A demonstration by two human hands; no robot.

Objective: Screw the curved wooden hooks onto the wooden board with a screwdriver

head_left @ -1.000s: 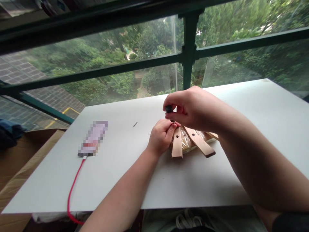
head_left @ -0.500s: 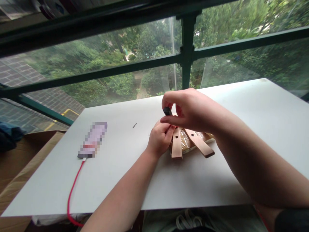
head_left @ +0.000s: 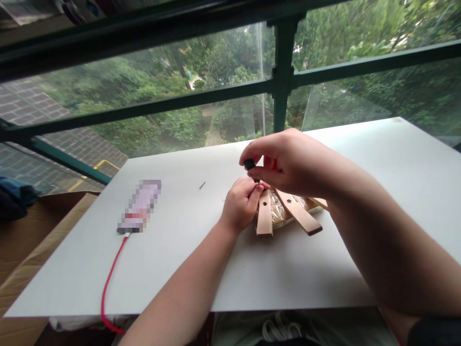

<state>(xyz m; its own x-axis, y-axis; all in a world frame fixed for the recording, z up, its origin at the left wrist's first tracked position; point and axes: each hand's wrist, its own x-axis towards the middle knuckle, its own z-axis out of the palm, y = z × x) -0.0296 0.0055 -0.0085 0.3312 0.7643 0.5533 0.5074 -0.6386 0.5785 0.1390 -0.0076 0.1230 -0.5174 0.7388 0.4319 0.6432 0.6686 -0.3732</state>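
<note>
My right hand [head_left: 288, 161] hovers over the middle of the white table [head_left: 187, 259], its thumb and fingers pinched on the black handle of a small tool [head_left: 249, 165] that points down. Just below it my left hand [head_left: 240, 204] is curled in a loose fist, resting on the table and pinching the top end of a wooden strip [head_left: 264, 218]. A second wooden strip [head_left: 298, 215] with a hole lies angled beside it, over a light woven piece [head_left: 279, 211]. What the tool's tip touches is hidden by my fingers.
A blurred flat device [head_left: 139, 206] lies on the table's left with a red cable [head_left: 108, 283] running off the front edge. A small dark screw [head_left: 202, 185] lies beyond it. A cardboard box [head_left: 25, 240] stands at the left. Window bars [head_left: 283, 72] rise behind the table.
My right hand's fingers have shifted slightly around the black tool handle, as in a twist. The left hand and the wooden strips have stayed in place.
</note>
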